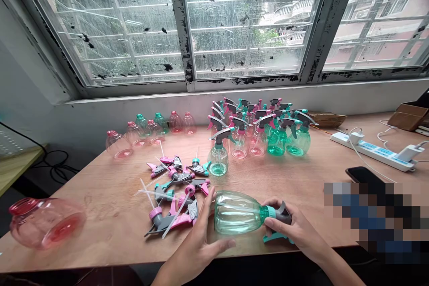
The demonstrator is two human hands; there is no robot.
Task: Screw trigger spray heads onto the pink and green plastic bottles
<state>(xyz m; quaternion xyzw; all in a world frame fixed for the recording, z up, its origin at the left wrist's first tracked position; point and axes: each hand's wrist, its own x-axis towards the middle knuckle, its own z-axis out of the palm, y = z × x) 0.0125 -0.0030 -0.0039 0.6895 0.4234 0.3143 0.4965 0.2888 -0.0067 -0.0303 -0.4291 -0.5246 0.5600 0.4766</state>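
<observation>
I grasp a clear teal plastic spray bottle [236, 212] sideways over the pale wooden tabletop [100, 232], my left hand [197, 243] cupping its base and my right hand [296, 230] clenched around its grey-and-teal trigger head [281, 214], bracing both ends.

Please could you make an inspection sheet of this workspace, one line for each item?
Surface: wooden table.
Job's things: teal bottle, loose sprayer heads, capped spray bottles, uncapped bottles, pink bottle on its side.
Clutter: phone, cardboard box.
Hands: left hand on the bottle's body; right hand at its neck and sprayer head.
Cables: power strip with white cables; black cables below left.
Surroundings: barred window.
</observation>
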